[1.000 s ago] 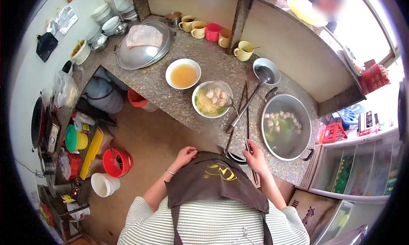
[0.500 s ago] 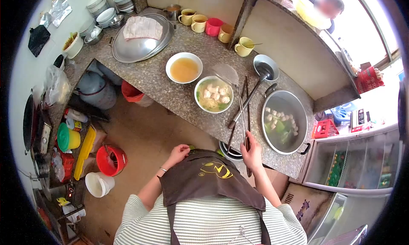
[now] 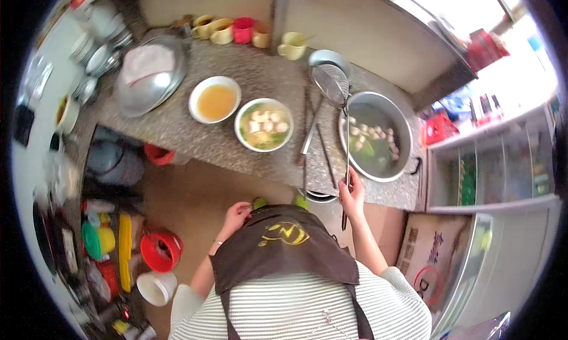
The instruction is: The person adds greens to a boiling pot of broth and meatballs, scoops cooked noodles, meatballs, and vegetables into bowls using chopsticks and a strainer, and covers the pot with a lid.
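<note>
Metal mesh fills the round head of a strainer (image 3: 330, 84) at the upper centre of the frame, over the counter (image 3: 260, 62) and close by the upper left rim of a big pot (image 3: 407, 133). Its long handle runs down to the right hand (image 3: 351, 197), right of centre, whose fingers are wrapped around it. The left hand (image 3: 238, 216) is left of centre, by the edge of the dark apron (image 3: 284, 269), its fingers bent; the view there is a little soft, so I cannot tell whether it is fully closed.

At the centre of the frame sits a white bowl (image 3: 265, 149), with pale dumplings (image 3: 267, 126) and bits of green in it. Just beside it, up and to the left, is a soup bowl (image 3: 193, 105) of orange-brown broth. The pot, right of centre, has more dumplings and green leaves (image 3: 362, 151) in cloudy liquid. Between the white bowl and the pot lie a ladle (image 3: 311, 133) and dark sticks (image 3: 326, 156). Yellow cups (image 3: 221, 31) and a pink cup (image 3: 243, 30) stand along the top. In the upper left, a pale cloth (image 3: 148, 63) rests on a metal lid (image 3: 131, 96).
</note>
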`<state>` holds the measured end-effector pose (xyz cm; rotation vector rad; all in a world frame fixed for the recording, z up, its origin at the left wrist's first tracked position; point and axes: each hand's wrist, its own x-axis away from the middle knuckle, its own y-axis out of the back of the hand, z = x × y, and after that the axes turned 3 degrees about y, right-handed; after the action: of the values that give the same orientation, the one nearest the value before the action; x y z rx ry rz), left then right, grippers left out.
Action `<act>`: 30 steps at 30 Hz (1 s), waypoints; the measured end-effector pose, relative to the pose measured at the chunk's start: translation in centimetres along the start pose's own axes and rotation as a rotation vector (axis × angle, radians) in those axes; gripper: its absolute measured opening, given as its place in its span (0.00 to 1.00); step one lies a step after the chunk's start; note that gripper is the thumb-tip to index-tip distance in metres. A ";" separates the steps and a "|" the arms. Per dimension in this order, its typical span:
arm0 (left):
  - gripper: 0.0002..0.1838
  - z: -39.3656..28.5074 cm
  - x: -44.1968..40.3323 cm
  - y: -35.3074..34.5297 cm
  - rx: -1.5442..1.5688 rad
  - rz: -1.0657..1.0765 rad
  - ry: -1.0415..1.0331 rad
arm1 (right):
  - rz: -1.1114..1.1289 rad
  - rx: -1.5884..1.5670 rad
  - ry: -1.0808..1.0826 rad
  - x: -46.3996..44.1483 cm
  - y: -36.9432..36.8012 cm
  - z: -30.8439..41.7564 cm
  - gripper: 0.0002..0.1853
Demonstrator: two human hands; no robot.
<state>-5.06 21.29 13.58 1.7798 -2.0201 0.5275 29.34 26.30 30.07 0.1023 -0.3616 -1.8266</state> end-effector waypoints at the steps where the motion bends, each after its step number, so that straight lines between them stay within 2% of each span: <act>1: 0.12 -0.1 -0.1 -0.1 -0.018 0.046 -0.005 | -0.085 -0.072 -0.015 -0.4 0.9 -0.1 0.26; 4: 0.11 -0.3 -0.6 -0.3 0.017 0.011 -0.026 | -0.238 -0.241 -0.165 -1.3 4.4 -1.6 0.23; 8: 0.11 -0.3 -1.7 -1.0 0.005 0.028 0.066 | -0.304 -0.266 -0.307 -1.0 9.3 -5.0 0.21; 12: 0.11 -2.2 -2.4 -3.0 -0.045 0.042 0.029 | -0.369 -0.067 -0.267 -0.4 11.5 -8.4 0.21; 14: 0.11 -3.8 -2.5 -4.8 -0.022 0.045 0.010 | -0.319 -0.017 -0.332 -0.6 12.2 -8.3 0.22; 16: 0.12 -6.0 -2.4 -6.9 0.011 0.040 0.127 | -0.272 0.047 -0.335 -1.8 13.5 -11.0 0.25; 19: 0.12 -6.2 -3.3 -9.1 -0.050 0.069 0.037 | -0.393 0.275 -0.132 -3.3 14.7 -13.4 0.23; 20: 0.12 -6.1 -3.6 -9.7 -0.054 0.069 0.040 | -0.393 0.272 -0.136 -3.5 15.4 -13.8 0.23; 22: 0.12 -6.0 -3.9 -10.5 0.081 0.080 0.182 | -0.376 0.223 -0.075 -3.4 16.5 -13.2 0.23; 23: 0.12 -6.4 -3.7 -11.3 0.068 0.075 0.192 | -0.269 0.012 -0.277 -2.8 17.3 -11.1 0.26; 24: 0.12 -6.8 -3.6 -11.9 0.012 0.066 0.179 | -0.268 0.007 -0.283 -2.7 17.6 -10.7 0.26; 26: 0.12 -6.7 -3.9 -12.6 -0.045 0.056 0.167 | -0.075 0.073 -0.329 -2.8 18.0 -10.5 0.26; 30: 0.13 -6.1 -4.0 -13.6 0.004 0.047 0.146 | -0.136 0.092 -0.305 -5.4 16.9 -10.2 0.26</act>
<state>9.19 26.23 16.93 1.6493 -1.9656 0.6556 49.07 25.45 24.81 -0.0921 -0.6669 -1.9633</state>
